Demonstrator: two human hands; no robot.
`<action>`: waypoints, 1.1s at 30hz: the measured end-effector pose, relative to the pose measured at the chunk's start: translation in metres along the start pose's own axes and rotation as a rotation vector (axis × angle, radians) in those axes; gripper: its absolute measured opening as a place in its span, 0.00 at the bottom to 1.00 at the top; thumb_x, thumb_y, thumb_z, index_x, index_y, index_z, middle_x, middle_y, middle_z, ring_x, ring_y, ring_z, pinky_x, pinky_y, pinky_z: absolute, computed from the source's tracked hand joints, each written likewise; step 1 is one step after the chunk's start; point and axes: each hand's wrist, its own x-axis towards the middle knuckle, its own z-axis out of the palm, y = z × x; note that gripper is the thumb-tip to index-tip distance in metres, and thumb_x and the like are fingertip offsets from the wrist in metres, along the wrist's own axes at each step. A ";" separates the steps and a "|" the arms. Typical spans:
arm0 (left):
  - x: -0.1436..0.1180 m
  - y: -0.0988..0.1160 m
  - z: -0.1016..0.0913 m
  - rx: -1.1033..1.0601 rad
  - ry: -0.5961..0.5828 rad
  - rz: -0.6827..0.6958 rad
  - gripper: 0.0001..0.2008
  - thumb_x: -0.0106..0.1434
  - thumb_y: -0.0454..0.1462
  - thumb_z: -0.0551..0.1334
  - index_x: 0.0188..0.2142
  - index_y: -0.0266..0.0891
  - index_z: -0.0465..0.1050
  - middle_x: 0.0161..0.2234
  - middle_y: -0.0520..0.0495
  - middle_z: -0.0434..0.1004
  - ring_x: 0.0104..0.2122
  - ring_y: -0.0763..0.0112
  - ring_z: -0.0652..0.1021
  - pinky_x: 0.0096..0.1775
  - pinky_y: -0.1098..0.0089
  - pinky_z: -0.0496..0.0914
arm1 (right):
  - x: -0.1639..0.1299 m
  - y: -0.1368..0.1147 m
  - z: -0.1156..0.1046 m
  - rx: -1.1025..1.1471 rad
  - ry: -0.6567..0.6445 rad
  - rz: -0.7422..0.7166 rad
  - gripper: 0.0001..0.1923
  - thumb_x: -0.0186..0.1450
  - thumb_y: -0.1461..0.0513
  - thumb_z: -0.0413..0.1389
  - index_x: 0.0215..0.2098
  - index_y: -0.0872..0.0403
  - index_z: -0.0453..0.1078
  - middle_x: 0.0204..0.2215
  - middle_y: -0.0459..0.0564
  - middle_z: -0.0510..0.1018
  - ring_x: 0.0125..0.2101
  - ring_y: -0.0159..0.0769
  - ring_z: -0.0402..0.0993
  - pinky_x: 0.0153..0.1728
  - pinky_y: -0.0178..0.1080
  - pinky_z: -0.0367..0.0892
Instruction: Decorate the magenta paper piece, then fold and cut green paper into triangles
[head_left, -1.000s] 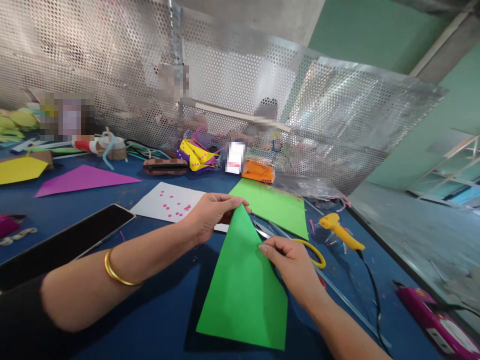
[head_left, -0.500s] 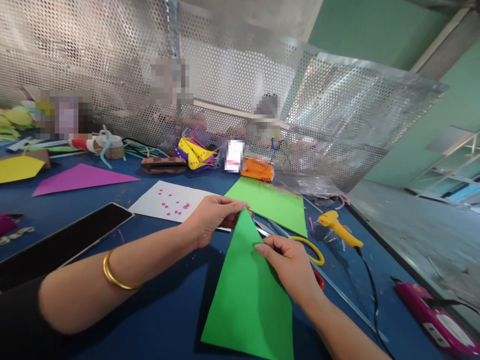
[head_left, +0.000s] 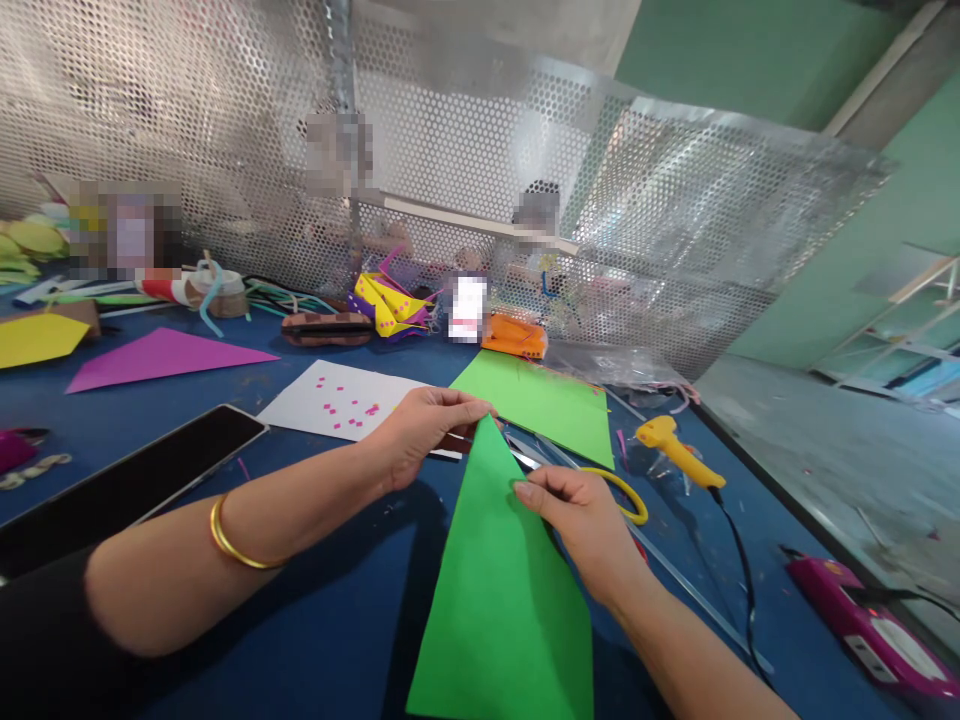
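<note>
A folded sheet of green craft paper [head_left: 502,590] hangs between my hands, its narrow tip pointing away from me. My left hand [head_left: 424,430] pinches that tip between thumb and fingers. Partway down the right edge, my right hand [head_left: 581,520] grips the paper with thumb on top and fingers curled beneath. Behind the paper and right hand lies a pair of scissors [head_left: 622,495] with a yellow handle; its blades are partly covered. A bit of red handle shows beside my right wrist.
A white sheet [head_left: 300,400] with small pink squares and a light green sheet [head_left: 555,405] lie beyond. A yellow glue gun [head_left: 682,455] and magenta power strip [head_left: 862,620] are right. Left are a dark tablet-like device [head_left: 135,480] and purple paper [head_left: 165,360]. Perforated metal screens the back.
The green paper's near edge has dropped slightly and shifted a little right. Both hands keep their pinch in nearly the same place.
</note>
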 end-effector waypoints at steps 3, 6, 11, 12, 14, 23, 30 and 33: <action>-0.001 0.001 -0.002 0.036 -0.085 -0.013 0.17 0.48 0.47 0.73 0.31 0.37 0.82 0.31 0.42 0.83 0.29 0.67 0.78 0.33 0.70 0.71 | 0.000 0.001 -0.001 0.022 0.012 0.014 0.20 0.51 0.46 0.62 0.19 0.54 0.67 0.16 0.40 0.59 0.19 0.27 0.50 0.20 0.34 0.46; 0.000 -0.001 -0.002 0.082 -0.125 -0.040 0.16 0.45 0.46 0.75 0.31 0.37 0.82 0.33 0.41 0.84 0.29 0.67 0.79 0.33 0.70 0.70 | 0.001 0.002 -0.001 0.012 0.012 0.007 0.19 0.52 0.47 0.62 0.19 0.54 0.68 0.16 0.41 0.59 0.19 0.28 0.51 0.20 0.34 0.47; 0.001 -0.007 0.004 0.095 -0.034 -0.037 0.14 0.42 0.43 0.76 0.23 0.35 0.80 0.24 0.44 0.81 0.23 0.70 0.76 0.30 0.69 0.69 | 0.000 0.004 0.000 -0.039 0.000 -0.003 0.20 0.53 0.47 0.61 0.18 0.53 0.66 0.16 0.40 0.58 0.19 0.27 0.50 0.19 0.34 0.46; 0.001 -0.007 0.005 0.093 -0.017 -0.036 0.14 0.42 0.43 0.76 0.22 0.35 0.79 0.23 0.45 0.80 0.22 0.70 0.76 0.29 0.69 0.69 | 0.000 0.004 0.000 -0.051 -0.004 -0.009 0.20 0.53 0.47 0.61 0.18 0.53 0.66 0.16 0.40 0.58 0.19 0.27 0.49 0.19 0.35 0.46; 0.000 -0.007 0.007 0.087 0.006 -0.036 0.13 0.41 0.42 0.76 0.21 0.35 0.78 0.21 0.46 0.79 0.21 0.71 0.75 0.28 0.69 0.69 | 0.000 0.005 0.001 -0.074 -0.006 -0.029 0.20 0.54 0.47 0.60 0.19 0.53 0.66 0.16 0.41 0.58 0.19 0.28 0.50 0.20 0.35 0.46; -0.004 -0.013 0.013 0.100 -0.018 -0.026 0.10 0.46 0.41 0.73 0.22 0.36 0.80 0.21 0.47 0.79 0.21 0.73 0.74 0.27 0.72 0.68 | 0.002 0.003 0.002 -0.156 0.050 -0.116 0.18 0.56 0.50 0.59 0.19 0.53 0.64 0.17 0.41 0.58 0.21 0.29 0.51 0.22 0.35 0.49; -0.005 -0.011 0.012 0.089 -0.020 -0.006 0.10 0.52 0.41 0.68 0.24 0.35 0.80 0.21 0.47 0.79 0.20 0.72 0.75 0.26 0.72 0.68 | -0.001 0.002 0.002 -0.020 -0.011 -0.010 0.19 0.53 0.48 0.61 0.19 0.53 0.64 0.16 0.39 0.56 0.18 0.26 0.47 0.19 0.34 0.44; -0.004 -0.013 0.011 0.114 0.008 0.020 0.11 0.50 0.42 0.70 0.23 0.34 0.80 0.18 0.48 0.77 0.19 0.74 0.73 0.25 0.73 0.67 | -0.001 0.001 0.002 -0.007 -0.028 -0.018 0.20 0.53 0.48 0.61 0.18 0.54 0.65 0.16 0.39 0.55 0.19 0.25 0.46 0.19 0.34 0.43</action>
